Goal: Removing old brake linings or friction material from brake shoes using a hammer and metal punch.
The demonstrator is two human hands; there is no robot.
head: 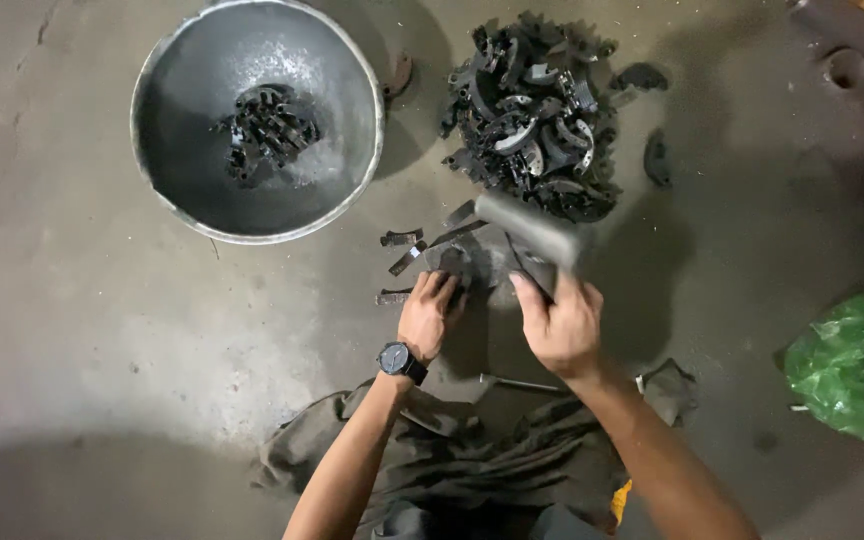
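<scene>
My left hand, a black watch on its wrist, presses down on a small dark curved metal part on the concrete floor. My right hand grips the handle of a hammer, whose grey head is blurred above the part. Flat dark strips lie scattered just left of the part. A heap of curved dark metal parts is piled on the floor beyond my hands.
A large round metal bowl at upper left holds several dark parts. A green plastic bag sits at right. Loose curved pieces lie right of the heap. A thin metal rod and crumpled cloth are near my knees.
</scene>
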